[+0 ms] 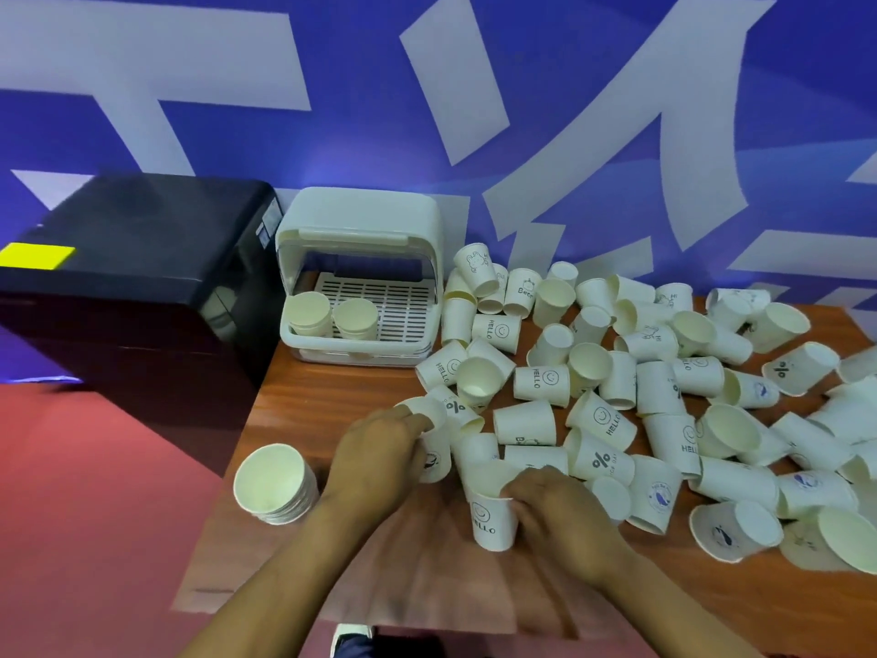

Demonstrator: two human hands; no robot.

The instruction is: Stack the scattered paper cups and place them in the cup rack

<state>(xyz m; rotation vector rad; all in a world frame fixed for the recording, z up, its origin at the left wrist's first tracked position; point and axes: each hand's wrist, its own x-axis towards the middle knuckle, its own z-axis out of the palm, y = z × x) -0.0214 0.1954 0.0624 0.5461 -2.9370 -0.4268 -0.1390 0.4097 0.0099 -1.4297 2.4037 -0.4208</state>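
Note:
Several white paper cups (pixel 617 372) lie scattered over the wooden table (pixel 294 401), most on their sides. My left hand (pixel 375 453) grips a cup (pixel 429 413) at the near left edge of the pile. My right hand (pixel 555 505) holds an upright "HELLO" cup (pixel 491 522) by its rim, with another cup nested in its top. A stack of nested cups (pixel 275 484) stands at the table's left edge. The white cup rack (pixel 360 287) sits at the back left, lid raised, with two short cup stacks (pixel 332 315) inside on its grid.
A black box-shaped appliance (pixel 133 277) with a yellow label stands left of the rack, off the table. A blue and white patterned wall runs behind. The floor to the left is red. A shoe (pixel 351 641) shows below the table's near edge.

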